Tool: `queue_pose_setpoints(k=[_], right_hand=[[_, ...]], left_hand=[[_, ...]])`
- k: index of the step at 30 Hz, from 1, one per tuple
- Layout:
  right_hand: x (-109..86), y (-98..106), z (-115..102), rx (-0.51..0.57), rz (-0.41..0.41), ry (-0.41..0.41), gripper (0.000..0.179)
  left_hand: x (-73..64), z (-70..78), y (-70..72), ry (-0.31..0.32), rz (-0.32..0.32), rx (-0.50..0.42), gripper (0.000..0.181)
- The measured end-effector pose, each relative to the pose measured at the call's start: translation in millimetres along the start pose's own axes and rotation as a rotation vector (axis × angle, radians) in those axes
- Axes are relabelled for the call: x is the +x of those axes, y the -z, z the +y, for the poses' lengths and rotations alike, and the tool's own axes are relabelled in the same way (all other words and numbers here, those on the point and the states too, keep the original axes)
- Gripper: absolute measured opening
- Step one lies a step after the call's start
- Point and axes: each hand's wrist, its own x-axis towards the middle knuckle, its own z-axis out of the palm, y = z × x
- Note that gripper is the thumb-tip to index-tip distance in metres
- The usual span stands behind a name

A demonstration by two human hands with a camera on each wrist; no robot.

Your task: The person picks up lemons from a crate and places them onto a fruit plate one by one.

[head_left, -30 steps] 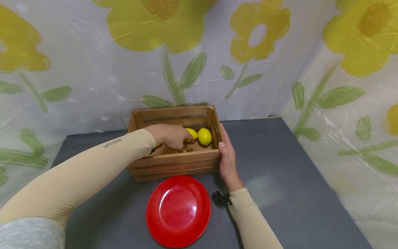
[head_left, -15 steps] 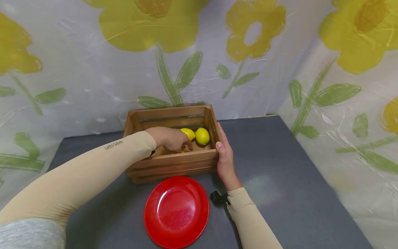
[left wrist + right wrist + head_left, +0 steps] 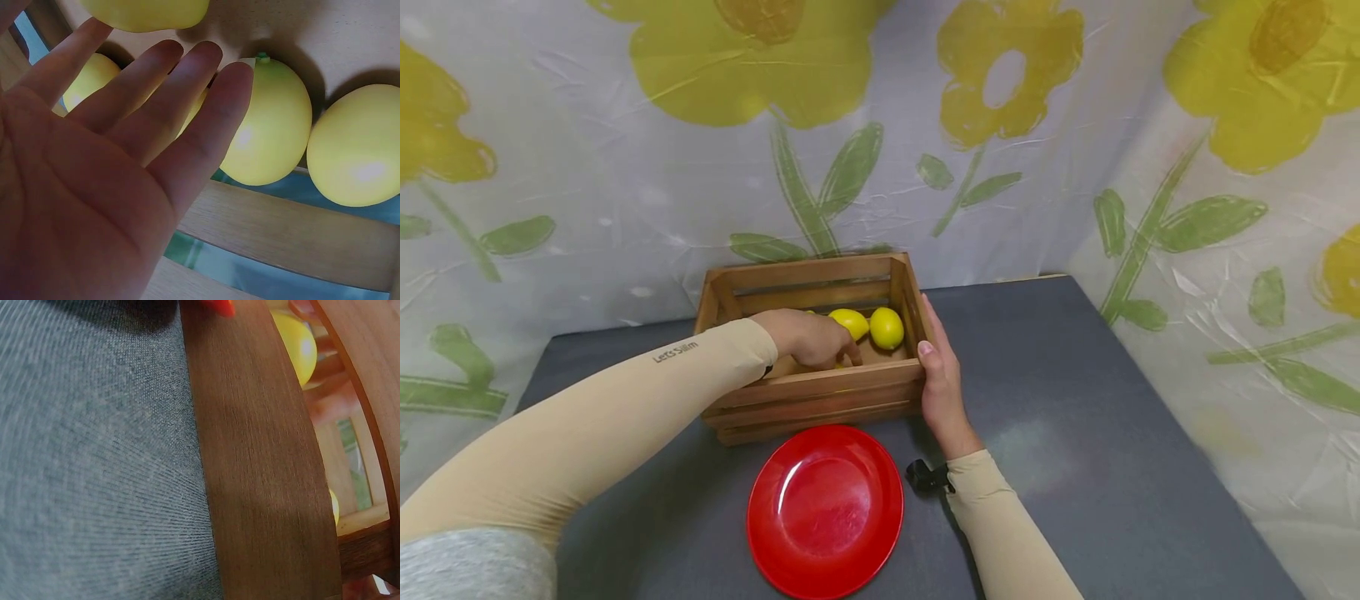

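My left hand [image 3: 816, 337] reaches down into a slatted wooden crate [image 3: 820, 400], its fingertips hidden behind the front wall in the head view. In the left wrist view its palm shows and the fingers [image 3: 200, 134] are spread and nearly straight. Several yellow lemons lie around them: one lemon [image 3: 147, 12] hangs at the top edge close to a fingertip, another lemon [image 3: 275, 125] is beyond the fingers, and a third lemon [image 3: 359, 147] sits to its right. Straight fingers of my right hand [image 3: 946, 375] rest along the crate's outer right side, thumb at the front corner.
In front of the crate a red plate [image 3: 825, 508] lies on the dark grey table [image 3: 1075, 433]. Behind and to the right hangs a flower-printed curtain [image 3: 700, 183], close to the crate's back.
My left hand's fingers have shifted down and toward the crate's front wall, so more of the lemon behind them shows. The right hand stays at the crate's side. The head view has drifted slightly.
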Motion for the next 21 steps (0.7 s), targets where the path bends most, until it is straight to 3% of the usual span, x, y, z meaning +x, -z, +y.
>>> queue_pose_setpoints(k=[7,14,21], right_hand=[[-4.7,-1.7,-0.5,-0.001,0.002,-0.03,0.068],[-2.5,-1.5,0.4,0.008,0.002,-0.028,0.067],[0.0,-0.1,1.9,-0.001,0.012,-0.02,0.069]], left_hand=[[-0.7,0.4,-4.1,0.012,-0.034,-0.038,0.076],[-0.1,0.0,-4.8,0.009,-0.023,-0.043,0.076],[0.9,1.0,-3.2,0.008,-0.04,-0.06,0.068]])
